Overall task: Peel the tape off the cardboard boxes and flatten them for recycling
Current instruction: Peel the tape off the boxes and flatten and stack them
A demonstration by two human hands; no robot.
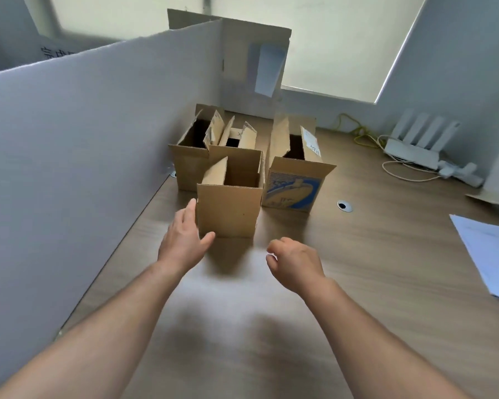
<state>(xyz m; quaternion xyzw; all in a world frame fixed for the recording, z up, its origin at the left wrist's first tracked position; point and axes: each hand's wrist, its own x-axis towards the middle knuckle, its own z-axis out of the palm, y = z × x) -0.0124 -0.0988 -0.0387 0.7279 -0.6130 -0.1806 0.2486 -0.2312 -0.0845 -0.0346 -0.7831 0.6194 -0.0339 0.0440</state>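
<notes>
Left hand [185, 237]: fingers straight, flat against the left face of the nearest cardboard box [228, 210], thumb at its lower front corner, not clenched. Right hand [296, 263]: fingers loosely curled, holding nothing, just off the box's right. The box stands upright on the table [357, 269], flaps open, with three more boxes [293, 188] behind it.

Four open cardboard boxes [228, 211] [189, 165] [248, 136] [293, 188], one tall cardboard panel [251, 67], two hands [185, 240] [296, 263], one white router [409, 152], two cable grommets [344, 205] [173, 174]
</notes>
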